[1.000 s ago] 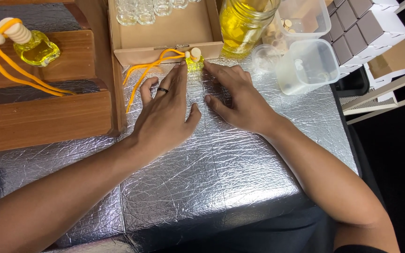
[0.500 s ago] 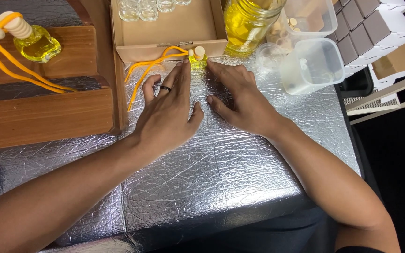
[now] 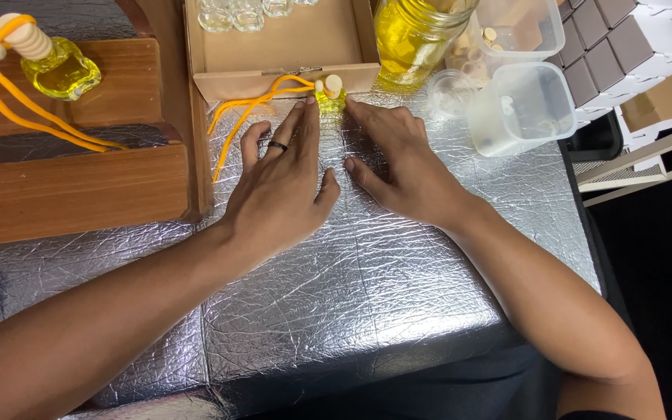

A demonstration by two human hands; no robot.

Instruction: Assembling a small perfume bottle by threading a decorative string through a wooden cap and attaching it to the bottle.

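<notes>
My left hand [image 3: 280, 185], with a dark ring on one finger, lies flat on the silver foil table top [image 3: 398, 288], fingers spread. My right hand [image 3: 398, 159] lies flat beside it, thumbs nearly touching. Both sets of fingertips reach a small yellow glass bottle [image 3: 330, 96] with a pale wooden cap and an orange cord [image 3: 250, 109] trailing left. The bottle stands against the front wall of a shallow cardboard tray [image 3: 281, 78]. Neither hand grips anything.
A wooden stand [image 3: 79, 179] at the left carries another yellow bottle [image 3: 57, 68] with orange cord. Empty small glass bottles [image 3: 235, 14] sit in the tray. A jar of yellow liquid [image 3: 414, 35], clear plastic tubs [image 3: 524, 105] and small boxes [image 3: 624, 47] stand at the right.
Both hands have stayed flat near the small bottle; the view has shifted slightly and the fingers have crept a little closer to the bottle.
</notes>
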